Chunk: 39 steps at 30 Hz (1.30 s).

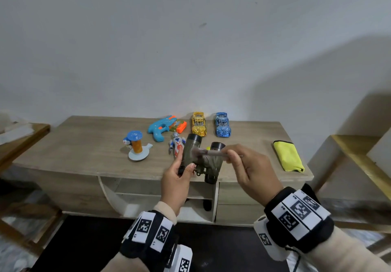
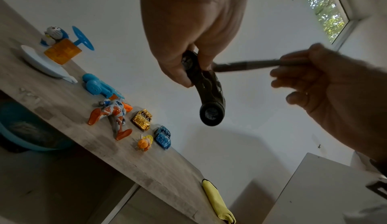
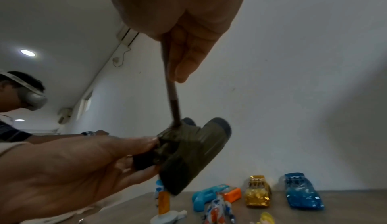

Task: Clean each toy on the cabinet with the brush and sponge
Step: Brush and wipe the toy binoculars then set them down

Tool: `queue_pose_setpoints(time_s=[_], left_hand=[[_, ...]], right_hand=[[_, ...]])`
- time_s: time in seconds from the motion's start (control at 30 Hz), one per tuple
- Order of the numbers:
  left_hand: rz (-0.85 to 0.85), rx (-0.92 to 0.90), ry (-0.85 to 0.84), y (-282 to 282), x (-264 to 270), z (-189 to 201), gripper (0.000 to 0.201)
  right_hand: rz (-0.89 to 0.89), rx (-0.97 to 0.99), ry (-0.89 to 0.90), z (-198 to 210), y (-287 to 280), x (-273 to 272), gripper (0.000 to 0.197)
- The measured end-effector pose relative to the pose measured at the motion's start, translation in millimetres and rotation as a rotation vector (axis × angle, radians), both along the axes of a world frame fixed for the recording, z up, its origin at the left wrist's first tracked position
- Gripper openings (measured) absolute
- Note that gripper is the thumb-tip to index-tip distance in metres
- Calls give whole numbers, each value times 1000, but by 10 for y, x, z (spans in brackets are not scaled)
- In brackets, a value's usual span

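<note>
My left hand [image 1: 176,178] grips the binoculars [image 1: 201,158] by their near left barrel above the cabinet's [image 1: 84,145] front edge, barrels running away from me, while my right hand [image 1: 249,170] pinches the brush [image 1: 208,153], lying crosswise, bristles on the left barrel.

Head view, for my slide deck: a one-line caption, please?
Left hand holds toy binoculars above the cabinet while right hand brushes them.

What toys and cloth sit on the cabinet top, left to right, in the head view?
Doraemon toy → blue water gun → gold car → blue car → yellow cloth.
</note>
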<state>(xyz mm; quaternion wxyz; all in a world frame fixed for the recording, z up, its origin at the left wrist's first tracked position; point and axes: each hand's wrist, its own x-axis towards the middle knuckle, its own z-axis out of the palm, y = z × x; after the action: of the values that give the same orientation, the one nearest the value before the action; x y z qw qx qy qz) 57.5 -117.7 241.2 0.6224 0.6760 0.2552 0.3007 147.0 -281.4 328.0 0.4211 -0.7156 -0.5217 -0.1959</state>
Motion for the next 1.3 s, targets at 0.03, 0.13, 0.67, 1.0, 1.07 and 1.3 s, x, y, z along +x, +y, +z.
queue_pose_setpoints(time_s=[0.03,0.13,0.67,1.0,1.07,1.3], left_hand=[[0,-17,-11,5,-13,-7,56],[14,-79,-50,23,-62,-16,56],[-43,-434,-102,280,-198,-53,49],[-81,-76,76,333,-267,-98,53],[-91,-21,93,302,-284,-68,45],[-104,43,106,478,-420,-96,54]], right_hand=[[-66,4,-15,-8,-14,52,34],[-196,76,-30,6,-110,181,36],[-86,79,267,-83,-153,-119,39],[-104,68,93,59,123,-422,42],[20,-29,21,38,263,-614,39],[-334,4,-164,37,314,-362,30]])
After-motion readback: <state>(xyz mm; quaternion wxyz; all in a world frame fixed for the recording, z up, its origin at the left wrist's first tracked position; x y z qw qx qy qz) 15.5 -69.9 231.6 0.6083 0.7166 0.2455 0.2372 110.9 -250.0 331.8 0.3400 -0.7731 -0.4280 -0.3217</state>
